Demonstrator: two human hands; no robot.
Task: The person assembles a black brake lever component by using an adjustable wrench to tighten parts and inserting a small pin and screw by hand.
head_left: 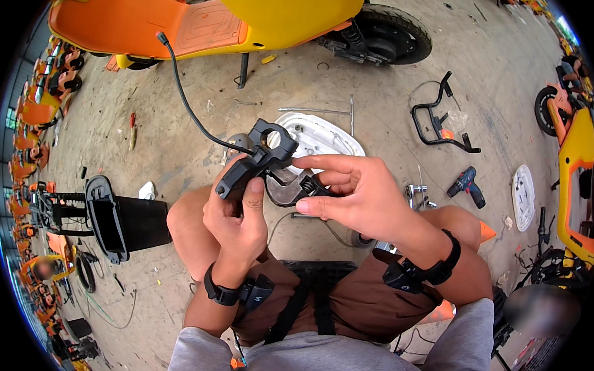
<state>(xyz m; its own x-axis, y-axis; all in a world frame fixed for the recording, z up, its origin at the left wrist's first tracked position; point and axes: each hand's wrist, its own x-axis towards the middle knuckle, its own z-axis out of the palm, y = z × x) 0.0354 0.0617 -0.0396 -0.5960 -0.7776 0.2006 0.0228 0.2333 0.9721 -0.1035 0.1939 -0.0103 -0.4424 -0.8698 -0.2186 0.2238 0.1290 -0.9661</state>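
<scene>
My left hand (238, 217) is closed around a black handlebar clamp bracket (252, 165). The bracket has a round opening at its upper end. A black cable (185, 106) runs from it up to the left and ends in a small reddish connector. Close on the right, my right hand (359, 191) pinches a small curved black piece (312, 185) between thumb and fingers. Its index fingertip reaches the bracket's edge. A white molded cover (341, 140) lies on the floor behind the parts.
A yellow and orange scooter (286, 21) stands ahead. A black tubular frame (422, 128), a cordless drill (467, 185) and another white cover (523, 196) lie to the right. At the left is a black bin-like housing (142, 226); a T-handle wrench (326, 110) lies beyond the near cover.
</scene>
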